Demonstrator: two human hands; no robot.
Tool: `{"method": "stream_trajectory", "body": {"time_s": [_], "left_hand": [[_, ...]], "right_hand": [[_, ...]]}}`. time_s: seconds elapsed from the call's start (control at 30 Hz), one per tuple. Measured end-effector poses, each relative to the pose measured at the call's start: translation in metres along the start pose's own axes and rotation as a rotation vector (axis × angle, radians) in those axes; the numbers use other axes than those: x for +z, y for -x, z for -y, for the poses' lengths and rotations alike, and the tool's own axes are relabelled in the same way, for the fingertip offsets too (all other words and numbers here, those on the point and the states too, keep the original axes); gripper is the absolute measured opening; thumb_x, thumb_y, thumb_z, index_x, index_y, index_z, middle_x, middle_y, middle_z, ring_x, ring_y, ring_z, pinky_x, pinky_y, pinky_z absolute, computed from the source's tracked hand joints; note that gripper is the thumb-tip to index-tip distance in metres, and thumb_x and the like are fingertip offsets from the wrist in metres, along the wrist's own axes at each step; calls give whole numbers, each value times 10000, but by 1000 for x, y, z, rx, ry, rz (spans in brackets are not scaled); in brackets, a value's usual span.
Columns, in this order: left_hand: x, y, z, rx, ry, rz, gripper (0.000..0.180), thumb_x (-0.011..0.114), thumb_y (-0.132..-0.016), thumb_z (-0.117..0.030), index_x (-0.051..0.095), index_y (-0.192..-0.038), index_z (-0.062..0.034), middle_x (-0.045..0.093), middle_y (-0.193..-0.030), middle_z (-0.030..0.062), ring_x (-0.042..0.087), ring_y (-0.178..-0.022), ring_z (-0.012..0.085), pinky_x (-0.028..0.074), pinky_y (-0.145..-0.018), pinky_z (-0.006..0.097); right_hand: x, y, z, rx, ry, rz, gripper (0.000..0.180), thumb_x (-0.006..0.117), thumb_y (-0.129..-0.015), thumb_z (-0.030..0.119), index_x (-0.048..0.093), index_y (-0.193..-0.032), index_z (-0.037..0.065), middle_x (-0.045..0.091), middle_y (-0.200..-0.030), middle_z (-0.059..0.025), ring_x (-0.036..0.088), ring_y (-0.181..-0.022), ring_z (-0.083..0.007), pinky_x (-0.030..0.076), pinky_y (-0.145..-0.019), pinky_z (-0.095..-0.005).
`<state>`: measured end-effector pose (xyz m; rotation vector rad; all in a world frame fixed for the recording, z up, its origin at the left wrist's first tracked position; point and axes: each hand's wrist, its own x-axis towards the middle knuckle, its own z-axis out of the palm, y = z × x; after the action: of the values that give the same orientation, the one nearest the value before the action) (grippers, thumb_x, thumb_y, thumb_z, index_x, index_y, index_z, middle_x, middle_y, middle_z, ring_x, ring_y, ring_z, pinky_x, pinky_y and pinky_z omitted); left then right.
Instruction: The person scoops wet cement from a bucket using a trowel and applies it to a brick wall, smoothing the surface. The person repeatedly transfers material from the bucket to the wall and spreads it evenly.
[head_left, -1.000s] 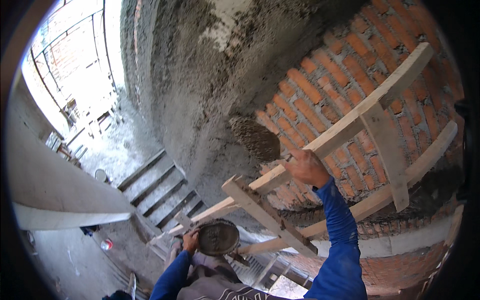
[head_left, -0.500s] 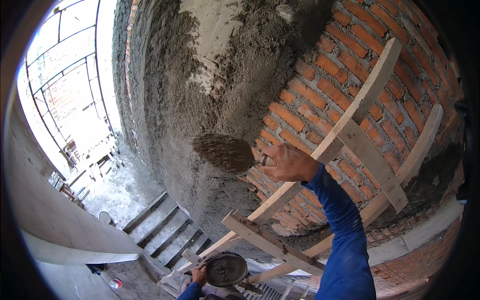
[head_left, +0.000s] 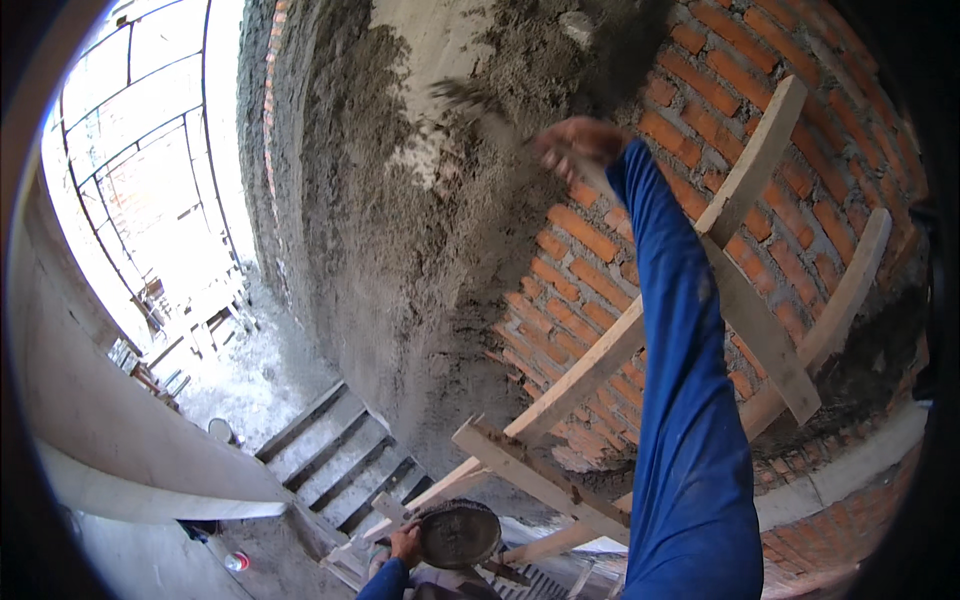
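Observation:
My right hand (head_left: 585, 140) is closed around the handle of a trowel (head_left: 478, 102) and reaches far up the wall. Motion blurs the trowel's blade, which is over the patchy wet mortar (head_left: 400, 210) on the wall; whether it touches I cannot tell. Low in the picture, my left hand (head_left: 405, 545) grips the edge of a round, shallow pan (head_left: 495, 522). Grey mortar (head_left: 455, 538) lies in it. Bare brickwork (head_left: 590, 235) shows to the right of the mortared area.
A wooden frame of planks (head_left: 745, 300) stands against the brick wall, passing behind my right arm. Concrete steps (head_left: 330, 450) go down at the lower left. Beyond them is a bright opening with a metal grille (head_left: 135, 150). A pale curved wall (head_left: 130, 400) runs along the left.
My right hand has swung up the wall with the trowel, from mid-height to near the top. The heap of mortar seen on its blade before is no longer plain. My left hand still holds the pan.

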<state>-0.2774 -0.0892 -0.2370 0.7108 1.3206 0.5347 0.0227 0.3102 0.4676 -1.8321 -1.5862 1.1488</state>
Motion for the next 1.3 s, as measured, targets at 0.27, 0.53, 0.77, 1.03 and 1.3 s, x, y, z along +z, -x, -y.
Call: {"method": "stream_trajectory", "body": {"time_s": [0.27,0.53,0.77,1.03,1.3], "left_hand": [[-2,-7,7,142,-162,4,296,544,-896,-143,697,-1119,-23,703,-927,110,634,-865,179,498,-778,295],[-6,8,-24,49,-107,59,291,544,-901,-146,708,-1120,-49,671,-829,54,599,-673,137,488,-588,278],[-6,0,-14,71,-111,50,283,549,-909,-147,708,-1116,-38,687,-871,50,615,-718,144,497,-641,259],[-7,-5,-5,-20,-14,109,267,569,-963,-184,684,-1183,-86,577,-728,-45,481,-556,74,391,-488,231],[-12,-7,-1,-27,86,164,285,568,-931,-168,690,-1144,-24,670,-886,18,587,-714,105,479,-625,249]], "right_hand": [[-28,102,-13,-431,390,-762,361,565,-939,415,560,-794,83,495,-626,8,503,-524,-85,436,-438,-271],[163,273,-192,-69,562,-5,231,606,-863,257,620,-860,27,638,-801,-182,638,-730,-323,494,-604,-414],[340,354,-411,324,721,426,349,540,-848,345,671,-930,32,686,-944,-218,673,-858,-382,524,-765,-501],[490,324,-592,387,797,135,233,562,-768,225,690,-829,40,691,-919,-209,679,-826,-406,528,-724,-543],[517,284,-620,540,486,186,455,602,-798,444,709,-990,46,674,-1059,-214,660,-941,-405,519,-867,-478]]}}
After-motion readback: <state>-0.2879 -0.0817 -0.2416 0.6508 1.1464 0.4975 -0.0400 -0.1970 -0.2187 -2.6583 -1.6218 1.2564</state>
